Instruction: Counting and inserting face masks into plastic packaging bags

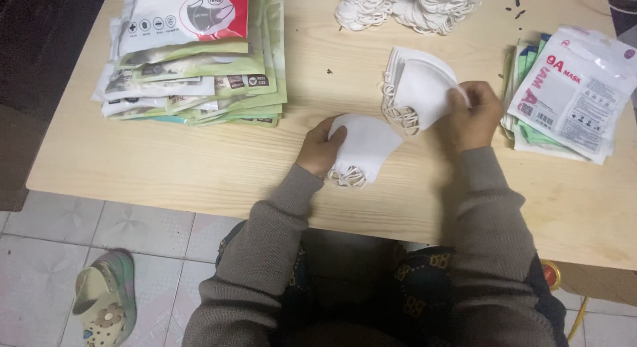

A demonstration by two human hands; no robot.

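Two hands on white masks mid-table: left hand (320,148) gripping a small mask stack (361,148), right hand (472,115) pinching top mask off second pile (417,88), sorting step; next likely careful single-mask peel, pouches (564,95) alongside.

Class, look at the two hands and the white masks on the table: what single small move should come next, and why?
Probably the right hand should lift the top mask off the fanned stack of masks it is pinching and carry it to the small stack gripped by the left hand. Its fingers already rest on that stack's edge, and the two stacks lie close together on the wooden table.
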